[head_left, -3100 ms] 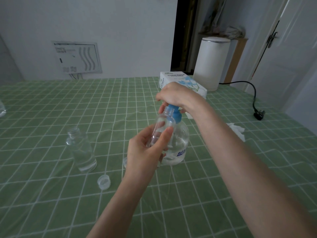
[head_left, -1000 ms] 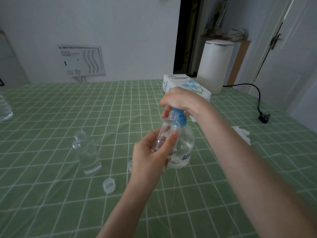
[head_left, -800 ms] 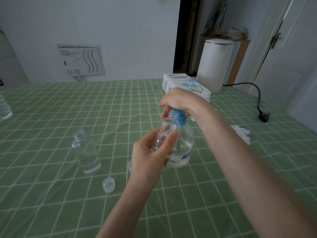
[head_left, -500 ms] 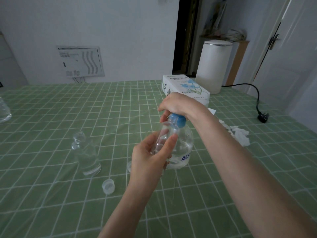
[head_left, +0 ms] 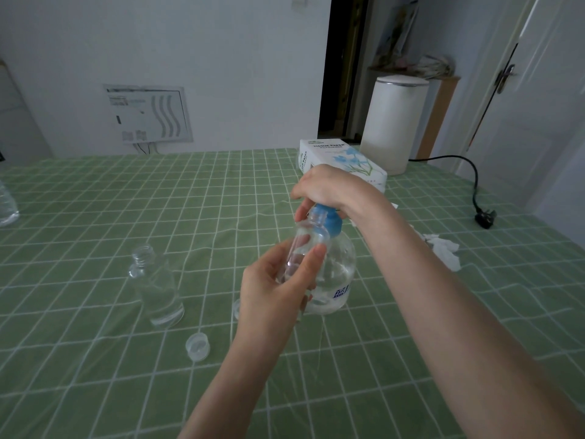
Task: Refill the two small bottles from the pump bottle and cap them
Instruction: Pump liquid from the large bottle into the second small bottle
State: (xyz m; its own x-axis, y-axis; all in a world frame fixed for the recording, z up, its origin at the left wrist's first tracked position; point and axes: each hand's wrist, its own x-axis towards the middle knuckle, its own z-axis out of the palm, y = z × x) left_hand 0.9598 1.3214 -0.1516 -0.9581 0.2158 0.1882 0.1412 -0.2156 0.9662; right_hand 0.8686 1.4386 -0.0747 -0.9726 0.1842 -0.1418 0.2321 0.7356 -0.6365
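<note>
A clear pump bottle [head_left: 337, 274] with a blue collar stands at the middle of the green checked table. My right hand [head_left: 329, 188] grips its pump head from above and hides it. My left hand [head_left: 272, 289] holds a small clear bottle [head_left: 305, 245] tilted, its open mouth just under the pump spout. A second small clear bottle [head_left: 156, 286] stands upright and uncapped to the left, with some liquid at its bottom. One clear cap [head_left: 198, 346] lies in front of it. Another cap [head_left: 235, 308] peeks out beside my left hand.
A tissue box [head_left: 335, 158] and a white cylindrical bin [head_left: 392, 122] stand behind the pump bottle. Crumpled tissue [head_left: 443, 248] lies to the right, near a black cable and plug [head_left: 484, 217]. Part of a water bottle [head_left: 6, 204] shows at the left edge.
Both hands stay on the pump bottle and small bottle. My right hand sits slightly lower on the pump head than a second ago. The camera view shifted a little.
</note>
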